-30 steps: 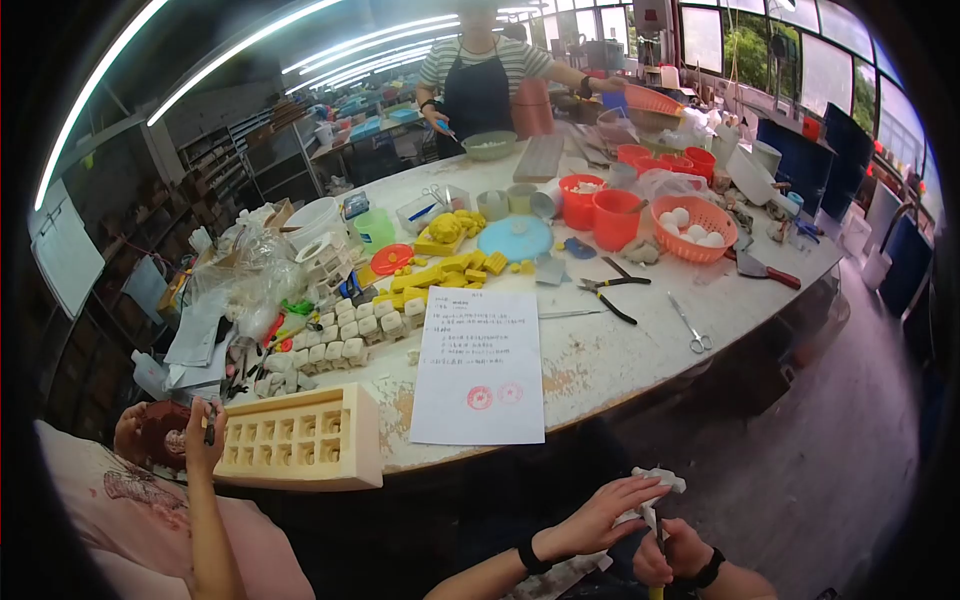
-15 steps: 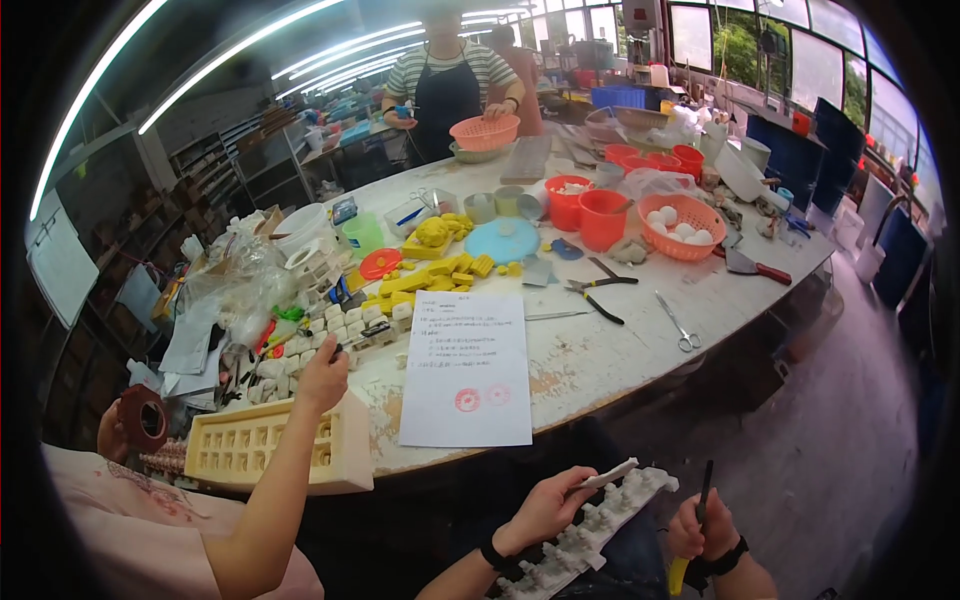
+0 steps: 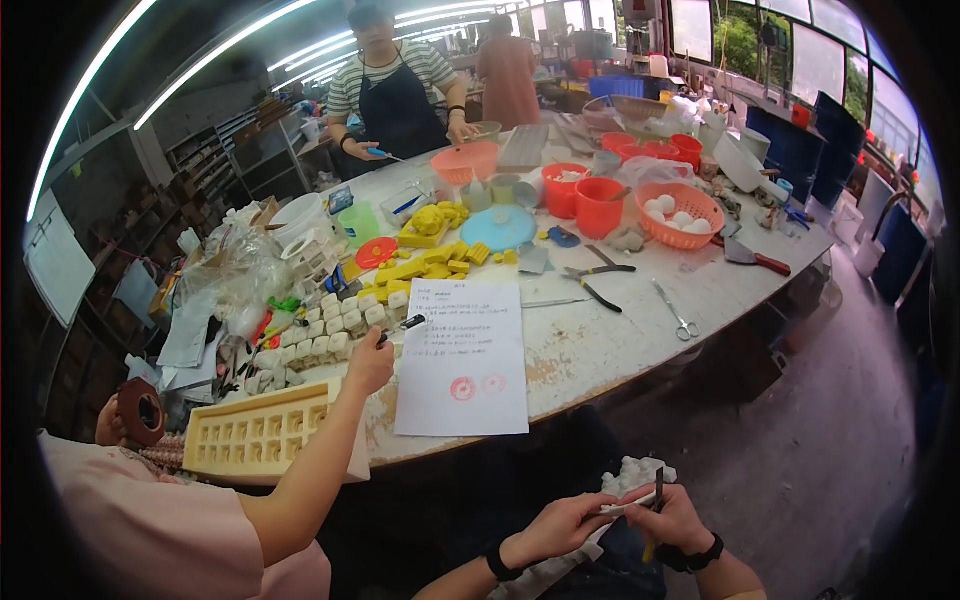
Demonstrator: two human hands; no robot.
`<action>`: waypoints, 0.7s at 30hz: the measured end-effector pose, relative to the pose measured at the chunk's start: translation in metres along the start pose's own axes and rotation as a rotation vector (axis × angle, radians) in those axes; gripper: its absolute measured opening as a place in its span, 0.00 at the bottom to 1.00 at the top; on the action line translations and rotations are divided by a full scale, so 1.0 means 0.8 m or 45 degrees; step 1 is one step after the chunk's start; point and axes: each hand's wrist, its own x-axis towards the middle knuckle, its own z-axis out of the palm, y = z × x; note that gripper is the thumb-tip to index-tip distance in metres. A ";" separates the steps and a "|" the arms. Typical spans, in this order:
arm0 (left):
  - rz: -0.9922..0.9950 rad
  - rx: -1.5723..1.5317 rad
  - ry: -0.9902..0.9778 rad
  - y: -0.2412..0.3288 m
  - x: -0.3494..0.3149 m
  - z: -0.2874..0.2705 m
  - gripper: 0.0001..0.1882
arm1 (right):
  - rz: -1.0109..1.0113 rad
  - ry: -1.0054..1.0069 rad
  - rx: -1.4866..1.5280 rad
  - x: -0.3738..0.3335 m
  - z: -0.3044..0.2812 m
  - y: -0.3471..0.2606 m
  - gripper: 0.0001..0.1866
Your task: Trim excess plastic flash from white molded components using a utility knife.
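Over my lap, my left hand (image 3: 556, 528) pinches a thin white strip (image 3: 612, 509). My right hand (image 3: 678, 520) meets it at the strip's other end, closed around a slim tool (image 3: 659, 484) with a dark upright shaft and a yellow lower part. Fingers of the right hand seem to touch the strip. Beneath both hands lies a long white bar with rows of knobs (image 3: 640, 472), slanting from lower left to upper right. My wrists and hands hide its middle. Each wrist wears a black band.
Ahead stands a white worktable with a paper sheet (image 3: 462, 400), pliers (image 3: 597, 290), scissors (image 3: 684, 325), yellow blocks (image 3: 430, 262), red cups (image 3: 601, 207) and a basket of white balls (image 3: 690, 238). A co-worker's arm (image 3: 330, 440) reaches over a cream mould tray (image 3: 215, 472); another person stands opposite.
My right hand has moved left with the tool, up to the strip. The strip has come lower. The neighbour's hand moved right over the paper; the person opposite set the pink basket down.
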 end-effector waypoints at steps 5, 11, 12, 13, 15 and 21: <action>-0.079 0.084 0.067 -0.017 -0.010 -0.008 0.15 | -0.027 0.139 -0.048 -0.003 -0.007 -0.021 0.07; -0.318 0.170 0.164 -0.037 -0.043 -0.033 0.16 | -0.167 0.246 0.048 -0.006 -0.034 -0.061 0.06; -0.323 0.193 0.187 -0.040 -0.049 -0.037 0.16 | -0.261 0.294 0.037 -0.005 -0.038 -0.069 0.06; -0.322 0.194 0.188 -0.041 -0.055 -0.040 0.16 | -0.355 0.340 0.026 -0.002 -0.041 -0.077 0.06; -0.416 0.145 0.218 -0.039 -0.067 -0.046 0.16 | -0.563 0.436 -0.030 0.009 -0.045 -0.097 0.07; -0.376 0.089 0.331 -0.015 -0.087 -0.057 0.15 | -0.816 0.655 0.009 0.109 -0.035 -0.180 0.14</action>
